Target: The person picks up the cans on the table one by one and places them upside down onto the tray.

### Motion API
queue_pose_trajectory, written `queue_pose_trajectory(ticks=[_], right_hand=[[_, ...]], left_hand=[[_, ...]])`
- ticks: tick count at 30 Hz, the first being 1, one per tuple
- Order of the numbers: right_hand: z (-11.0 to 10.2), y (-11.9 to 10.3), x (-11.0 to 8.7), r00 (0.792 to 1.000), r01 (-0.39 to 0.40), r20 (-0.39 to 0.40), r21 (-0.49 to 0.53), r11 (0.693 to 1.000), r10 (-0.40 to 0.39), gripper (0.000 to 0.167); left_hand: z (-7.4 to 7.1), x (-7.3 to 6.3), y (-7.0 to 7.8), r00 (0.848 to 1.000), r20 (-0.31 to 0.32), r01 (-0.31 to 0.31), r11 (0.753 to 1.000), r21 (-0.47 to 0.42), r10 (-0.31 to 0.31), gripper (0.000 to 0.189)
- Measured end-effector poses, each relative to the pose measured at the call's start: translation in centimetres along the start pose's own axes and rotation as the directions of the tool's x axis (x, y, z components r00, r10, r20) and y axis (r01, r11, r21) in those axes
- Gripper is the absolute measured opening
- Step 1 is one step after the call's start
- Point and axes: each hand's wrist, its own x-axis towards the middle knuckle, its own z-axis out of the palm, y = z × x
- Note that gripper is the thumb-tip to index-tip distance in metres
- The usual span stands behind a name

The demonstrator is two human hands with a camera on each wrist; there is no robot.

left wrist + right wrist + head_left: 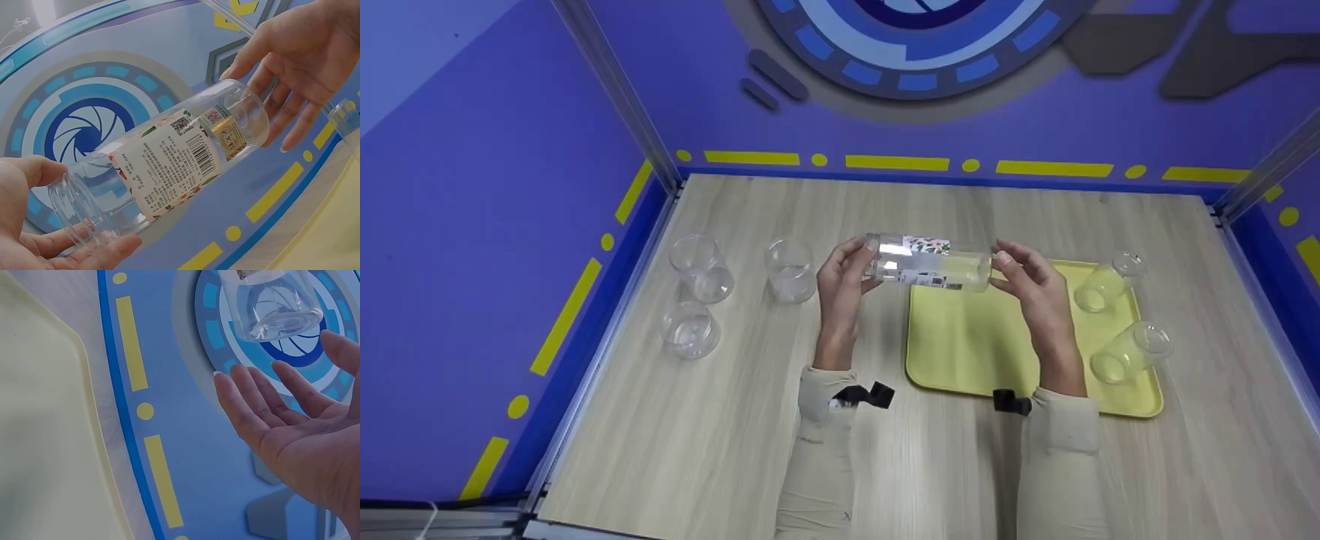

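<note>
A clear plastic jar (934,262) with a printed label lies on its side in the air above the table. My left hand (842,281) grips it round the threaded neck, thumb on one side and fingers on the other, as the left wrist view shows. At the opposite end is the jar's round base, with my right hand (1035,289) close beside it. In the right wrist view the fingers (253,396) of that hand are spread and relaxed, palm up, a small gap from the base (284,323). Barcode and small print on the label (169,166) face the left wrist camera.
A yellow tray (971,352) lies below and to the right, bearing two clear containers (1109,282) (1131,352) on its right side. Several more clear containers (691,330) (790,271) stand at the left of the wooden table (750,442). Blue panels (547,247) wall the table in.
</note>
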Motion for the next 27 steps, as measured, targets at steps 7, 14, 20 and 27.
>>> queue_pose_trajectory(ticks=[7,14,20,27], right_hand=[[0.19,0.09,-0.07,1.0,0.003,0.015,0.006,1.0,-0.003,0.054],[0.38,0.23,-0.14,0.999,0.001,0.035,0.001,1.0,-0.001,0.053],[0.6,0.37,-0.03,0.999,-0.01,0.038,-0.016,1.0,0.011,0.055],[0.75,0.41,-0.02,0.999,-0.001,0.048,-0.007,1.0,0.001,0.054]], left_hand=[[0.27,0.02,-0.21,1.0,-0.001,0.004,1.0,-0.002,-0.004,0.042],[0.33,-0.2,-0.35,1.0,0.001,0.009,1.0,0.014,-0.009,0.043],[0.38,-0.14,-0.5,1.0,0.002,0.013,1.0,0.006,-0.013,0.042],[0.49,0.0,-0.38,1.0,-0.002,0.012,1.0,-0.002,-0.012,0.039]])
